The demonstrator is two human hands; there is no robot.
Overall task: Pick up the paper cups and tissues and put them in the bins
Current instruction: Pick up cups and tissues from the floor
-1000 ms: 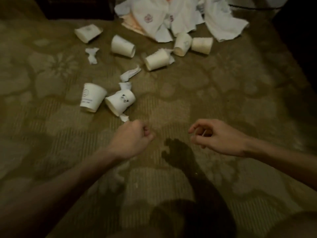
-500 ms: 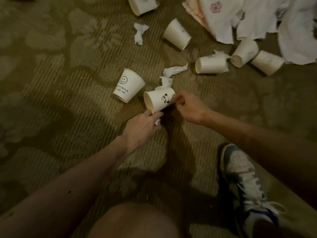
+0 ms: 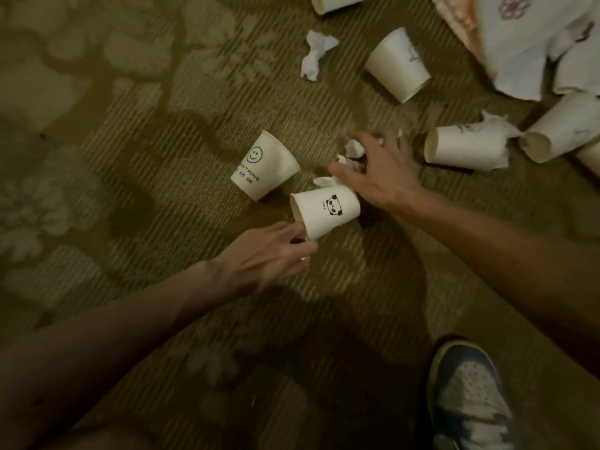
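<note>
Matt white paper cup w/ panda [image 3: 326, 211], crumpled tissue [image 3: 316, 55], ribbed woven carpet [image 3: 162, 157].

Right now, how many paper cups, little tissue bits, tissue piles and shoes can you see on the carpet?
Paper cups: 6, maybe a seventh cut off at the right edge.
Tissue bits: 4, one twisted, two under the right hand at and, one stuck on a cup.
Tissue pile: 1.
Shoes: 1.
Total: 12.
</note>
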